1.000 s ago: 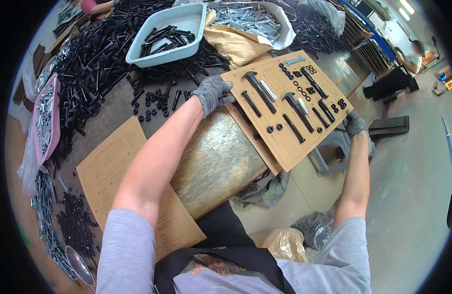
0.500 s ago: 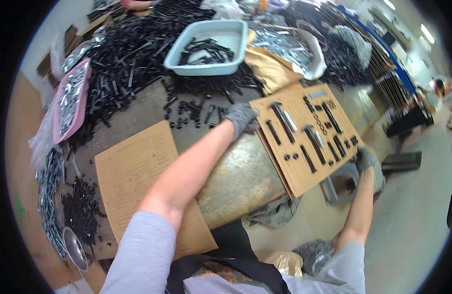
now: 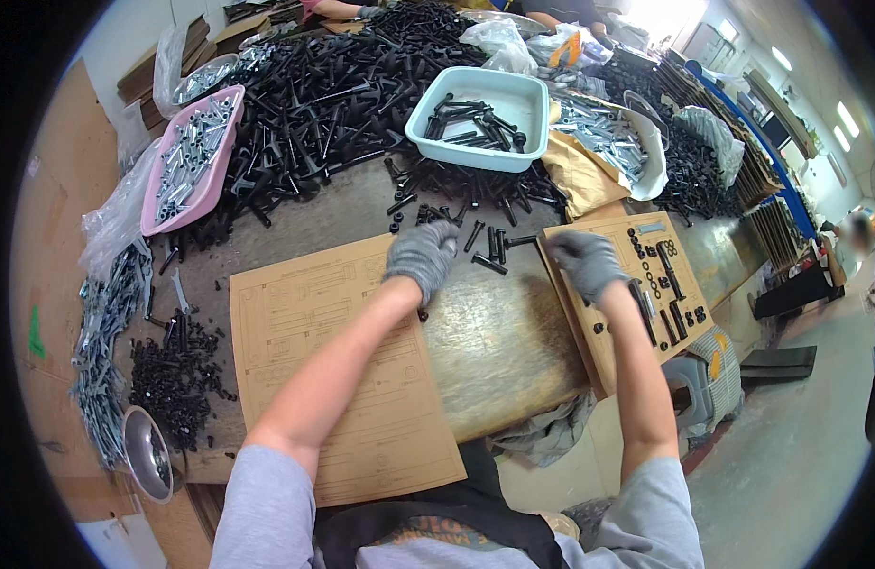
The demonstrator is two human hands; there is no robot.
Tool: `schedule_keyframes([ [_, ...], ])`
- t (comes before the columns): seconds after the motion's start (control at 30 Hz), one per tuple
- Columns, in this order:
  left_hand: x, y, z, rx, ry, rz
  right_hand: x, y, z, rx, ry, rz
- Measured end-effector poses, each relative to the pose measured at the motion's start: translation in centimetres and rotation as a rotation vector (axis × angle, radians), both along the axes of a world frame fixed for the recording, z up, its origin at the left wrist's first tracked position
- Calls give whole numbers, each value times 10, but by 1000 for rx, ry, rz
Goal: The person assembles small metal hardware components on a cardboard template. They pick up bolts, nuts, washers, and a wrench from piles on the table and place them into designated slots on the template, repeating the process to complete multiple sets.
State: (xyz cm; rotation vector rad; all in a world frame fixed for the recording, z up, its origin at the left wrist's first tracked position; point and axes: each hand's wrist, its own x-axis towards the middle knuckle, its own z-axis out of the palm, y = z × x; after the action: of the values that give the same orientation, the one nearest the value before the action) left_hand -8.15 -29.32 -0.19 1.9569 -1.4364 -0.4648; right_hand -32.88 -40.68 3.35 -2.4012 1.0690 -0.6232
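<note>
My left hand [image 3: 423, 256], in a grey glove, has its fingers curled at the top right corner of a printed cardboard sheet [image 3: 309, 379]. Small black bolts and nuts [image 3: 437, 216] lie just beyond it. What it grips, if anything, is hidden. My right hand [image 3: 586, 264], also gloved, is closed over the left part of a cardboard board [image 3: 589, 360] with black bolts, nuts, rings and silver pieces on its face. A black bolt [image 3: 523, 241] shows beside its fingers; I cannot tell whether they touch. Several loose black bolts [image 3: 492, 248] lie between the hands.
A large heap of black bolts [image 3: 314, 114] covers the far table. On it stand a light blue tub [image 3: 542, 123] and a pink tray [image 3: 153, 213] of silver pieces. Silver wrenches [image 3: 105, 351], small black parts [image 3: 176, 379] and a metal bowl [image 3: 145, 455] are at the left.
The board, held up by both hands before, now rests at the table's right side. My left hand has let go and moved to the sheet; my right hand has moved onto the board's left part.
</note>
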Motion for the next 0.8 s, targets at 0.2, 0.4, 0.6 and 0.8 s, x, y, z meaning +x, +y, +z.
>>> schedule_keyframes([
  [0.2,40,-52,-6,268,-289,-76,120,3,-16,-143,606,-26],
  [0.4,21,-74,10,436,-489,-106,137,-3,-18,17,728,-141],
  [0.6,25,-61,-1,221,-497,-52,114,-7,-37,55,375,-159],
  [0.8,-5,-22,-16,-203,-320,-196,76,1,-57,62,-320,-304],
])
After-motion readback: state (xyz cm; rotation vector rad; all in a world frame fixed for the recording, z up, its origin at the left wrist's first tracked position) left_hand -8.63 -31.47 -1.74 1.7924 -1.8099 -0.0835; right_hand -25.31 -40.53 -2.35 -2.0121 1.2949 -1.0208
